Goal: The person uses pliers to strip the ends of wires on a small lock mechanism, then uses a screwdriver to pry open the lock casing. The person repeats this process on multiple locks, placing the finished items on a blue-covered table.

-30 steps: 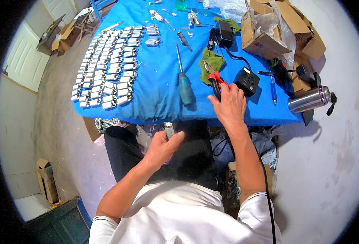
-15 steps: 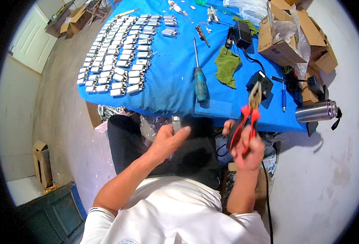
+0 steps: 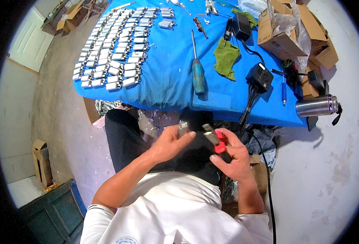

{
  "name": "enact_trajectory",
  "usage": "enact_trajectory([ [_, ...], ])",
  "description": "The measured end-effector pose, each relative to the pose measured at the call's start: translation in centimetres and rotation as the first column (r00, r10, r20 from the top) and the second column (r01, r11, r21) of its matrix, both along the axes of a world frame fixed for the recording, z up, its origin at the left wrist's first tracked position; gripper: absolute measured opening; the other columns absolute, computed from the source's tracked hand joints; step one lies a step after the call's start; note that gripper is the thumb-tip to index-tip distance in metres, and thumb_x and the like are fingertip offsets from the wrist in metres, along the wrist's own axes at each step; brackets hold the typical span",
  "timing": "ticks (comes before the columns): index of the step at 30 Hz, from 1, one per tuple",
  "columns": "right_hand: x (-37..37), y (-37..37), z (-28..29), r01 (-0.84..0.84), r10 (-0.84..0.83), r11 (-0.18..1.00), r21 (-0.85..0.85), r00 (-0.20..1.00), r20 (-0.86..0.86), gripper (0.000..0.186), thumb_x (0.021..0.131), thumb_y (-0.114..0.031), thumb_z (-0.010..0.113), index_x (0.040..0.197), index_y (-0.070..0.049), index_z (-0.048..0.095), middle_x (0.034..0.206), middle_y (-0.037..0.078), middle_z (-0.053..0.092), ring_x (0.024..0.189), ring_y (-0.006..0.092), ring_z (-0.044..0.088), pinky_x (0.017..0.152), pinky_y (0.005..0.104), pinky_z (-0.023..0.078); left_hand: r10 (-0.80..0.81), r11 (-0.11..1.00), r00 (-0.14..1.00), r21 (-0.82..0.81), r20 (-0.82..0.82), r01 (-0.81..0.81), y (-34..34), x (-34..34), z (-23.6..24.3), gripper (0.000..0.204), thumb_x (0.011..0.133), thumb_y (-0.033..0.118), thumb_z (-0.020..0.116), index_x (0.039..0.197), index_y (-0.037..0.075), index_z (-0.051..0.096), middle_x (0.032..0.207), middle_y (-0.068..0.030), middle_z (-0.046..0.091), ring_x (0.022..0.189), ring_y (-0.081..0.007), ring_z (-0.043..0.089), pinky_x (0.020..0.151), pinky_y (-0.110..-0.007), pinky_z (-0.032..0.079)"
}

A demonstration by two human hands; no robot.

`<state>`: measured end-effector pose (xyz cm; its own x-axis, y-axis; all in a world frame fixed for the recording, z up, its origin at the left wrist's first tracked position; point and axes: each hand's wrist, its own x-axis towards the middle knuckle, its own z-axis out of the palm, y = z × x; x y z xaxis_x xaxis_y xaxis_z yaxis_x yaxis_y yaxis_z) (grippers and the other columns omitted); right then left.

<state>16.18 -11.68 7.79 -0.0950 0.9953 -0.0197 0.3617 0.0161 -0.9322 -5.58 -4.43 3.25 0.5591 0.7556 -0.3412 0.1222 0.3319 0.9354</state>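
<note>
Above my lap, my left hand (image 3: 167, 144) is closed round a small silver piece (image 3: 183, 129), its top end poking up between thumb and fingers. My right hand (image 3: 237, 156) grips a pair of pliers (image 3: 219, 146) with red and black handles. The jaws point up and left toward the silver piece, slightly parted, with a gap between tool and piece. Many similar silver block-shaped pieces (image 3: 106, 53) lie in rows on the left of the blue-covered table (image 3: 163, 69). Fingers of my left hand partly hide the held piece.
A screwdriver (image 3: 197, 75) with a teal handle lies mid-table. Right of it are a green cloth (image 3: 227, 57), a black power adapter (image 3: 260, 77) with cables, a blue pen (image 3: 284, 90) and a steel flask (image 3: 315, 106). Cardboard boxes (image 3: 281, 44) stand at the far right.
The pliers have come down and left from over the table edge to beside my left hand, their jaws turning toward it. My left hand still holds the silver piece, moved slightly right.
</note>
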Motion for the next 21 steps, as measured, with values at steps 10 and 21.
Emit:
enact_trajectory([
  [10, -0.9, -0.7, -0.9, -0.009, -0.156, 0.954, 0.299, 0.838, 0.522, 0.022, 0.062, -0.004, 0.077, 0.080, 0.003, 0.068, 0.128, 0.028, 0.048, 0.120, 0.0441, 0.046, 0.100, 0.0471, 0.040, -0.010, 0.995, 0.999, 0.095, -0.038, 0.013, -0.6, 0.3, -0.7, 0.023, 0.095, 0.025, 0.060, 0.092, 0.003, 0.062, 0.069, 0.0073, 0.049, 0.064, -0.0034, 0.040, 0.054, -0.024, 0.035],
  [21, -1.6, -0.8, -1.7, -0.037, -0.179, 0.940, 0.338, 0.791, 0.585, 0.021, 0.059, -0.005, 0.078, 0.072, 0.004, 0.064, 0.126, 0.027, 0.049, 0.118, 0.0433, 0.047, 0.097, 0.0477, 0.041, 0.047, 0.975, 0.982, 0.223, -0.182, -0.005, -1.0, 1.0, -0.1, 0.017, 0.090, 0.010, 0.057, 0.103, 0.003, 0.067, 0.068, 0.0019, 0.058, 0.060, -0.0058, 0.044, 0.053, -0.026, 0.040],
])
